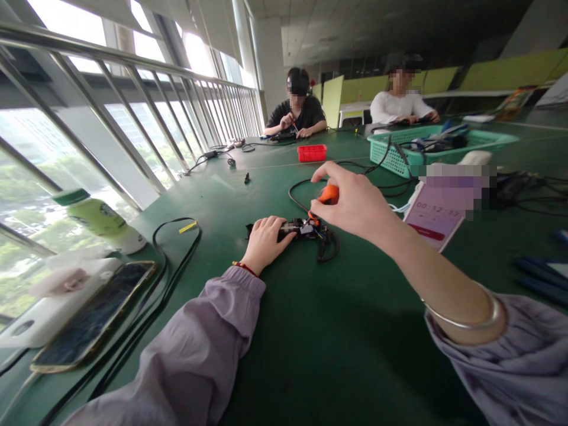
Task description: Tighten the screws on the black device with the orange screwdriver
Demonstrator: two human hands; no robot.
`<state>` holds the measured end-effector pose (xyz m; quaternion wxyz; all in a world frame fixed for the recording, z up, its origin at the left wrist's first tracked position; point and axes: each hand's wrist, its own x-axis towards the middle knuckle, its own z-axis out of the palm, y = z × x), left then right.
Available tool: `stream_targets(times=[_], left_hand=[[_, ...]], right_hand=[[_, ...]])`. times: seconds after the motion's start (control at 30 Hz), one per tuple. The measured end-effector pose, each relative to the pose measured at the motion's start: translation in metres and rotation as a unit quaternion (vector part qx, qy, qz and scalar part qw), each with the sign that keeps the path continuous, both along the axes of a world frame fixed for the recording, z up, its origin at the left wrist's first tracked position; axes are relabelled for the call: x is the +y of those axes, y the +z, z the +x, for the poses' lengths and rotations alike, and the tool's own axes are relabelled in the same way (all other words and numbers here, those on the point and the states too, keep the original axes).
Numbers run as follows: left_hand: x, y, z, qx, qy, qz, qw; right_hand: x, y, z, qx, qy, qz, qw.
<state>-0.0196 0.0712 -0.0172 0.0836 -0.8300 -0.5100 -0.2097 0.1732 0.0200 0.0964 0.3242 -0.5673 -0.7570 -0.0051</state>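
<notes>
My left hand point(265, 242) lies over the black device point(306, 229) on the green table, its fingers closed around the near end and holding it down. The device's body is opened up, with small parts and thin wires showing and a black loop at its right end. Above it, my right hand point(357, 200) grips an orange-and-black screwdriver point(329, 194) by the handle, between thumb and fingers. The tool points down at the device's exposed middle; its tip is too small to make out. A black cable point(291, 194) curves behind the device.
Beyond stand a red box point(312, 153) and a turquoise basket point(381, 152) of tools and cables. A lit phone point(432, 213) leans at right. At left are a bottle point(104, 222), a dark phone point(95, 316) and a black strap point(166, 290). Two people sit across the table.
</notes>
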Motion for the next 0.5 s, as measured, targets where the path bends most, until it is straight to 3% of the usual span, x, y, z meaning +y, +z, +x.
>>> stream_targets(times=[0.2, 0.37, 0.5], left_hand=[[-0.0011, 0.0003, -0.0033, 0.004, 0.004, 0.004, 1.000], [-0.0007, -0.0002, -0.0046, 0.007, 0.005, 0.007, 1.000], [-0.0007, -0.0003, -0.0049, 0.008, 0.006, 0.008, 1.000]], right_hand=[[-0.0002, -0.0012, -0.0038, -0.009, -0.039, 0.001, 0.999], [-0.0002, -0.0008, -0.0047, 0.013, -0.009, 0.012, 1.000], [0.0001, -0.0008, -0.0051, -0.003, -0.047, 0.014, 0.999]])
